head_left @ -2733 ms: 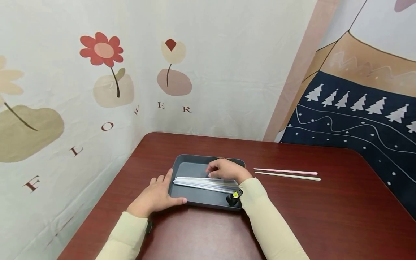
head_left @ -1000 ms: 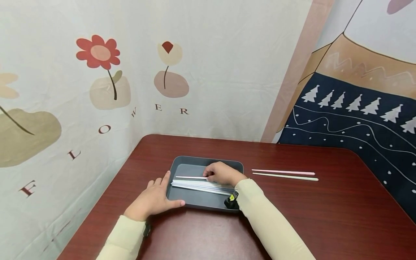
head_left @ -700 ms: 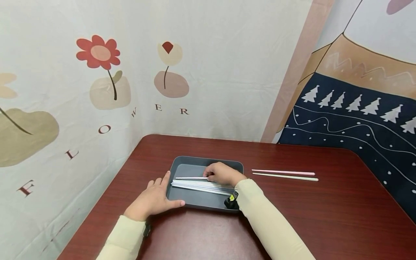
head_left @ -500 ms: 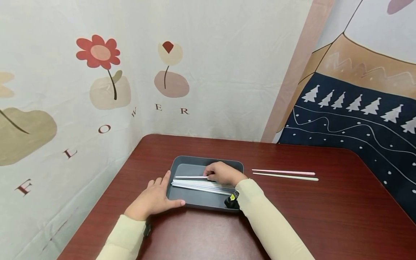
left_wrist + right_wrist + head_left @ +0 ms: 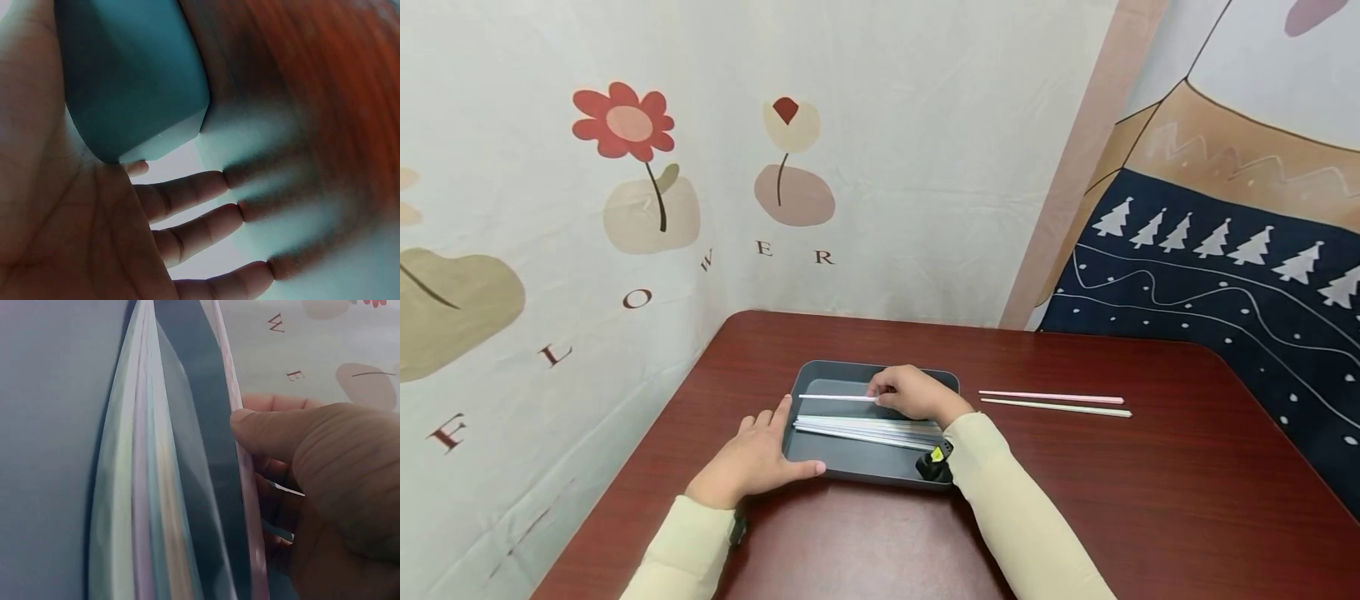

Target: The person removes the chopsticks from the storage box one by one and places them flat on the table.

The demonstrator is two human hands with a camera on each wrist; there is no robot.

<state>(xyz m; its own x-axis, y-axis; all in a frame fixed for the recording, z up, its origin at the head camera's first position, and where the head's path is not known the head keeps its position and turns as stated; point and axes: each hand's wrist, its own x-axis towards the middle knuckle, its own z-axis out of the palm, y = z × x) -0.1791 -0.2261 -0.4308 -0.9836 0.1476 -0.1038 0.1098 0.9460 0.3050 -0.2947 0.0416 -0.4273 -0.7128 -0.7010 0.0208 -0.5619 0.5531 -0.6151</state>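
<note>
A pink chopstick (image 5: 252,506) is pinched between thumb and fingers of my right hand (image 5: 917,393), raised above the grey tray (image 5: 842,467). In the head view that chopstick looks whitish and points left. Below it, several pastel chopsticks (image 5: 865,429) lie bundled lengthwise in the tray; their right ends are hidden behind my right wrist. My left hand (image 5: 751,458) rests at the tray's left side, thumb along the near edge and fingers extended. From the left wrist, the tray's corner (image 5: 140,94) sits against the palm, with fingertips down on the tabletop.
To the right of the tray, a pink chopstick (image 5: 1051,397) and a pale green chopstick (image 5: 1056,407) lie side by side on the red-brown table (image 5: 1150,483). A printed curtain (image 5: 910,167) hangs behind the table and along its left side.
Earlier the right hand reached over the bundle; it then drew one chopstick apart from the others. That chopstick has since moved up and away from the bundle. The left hand stays put.
</note>
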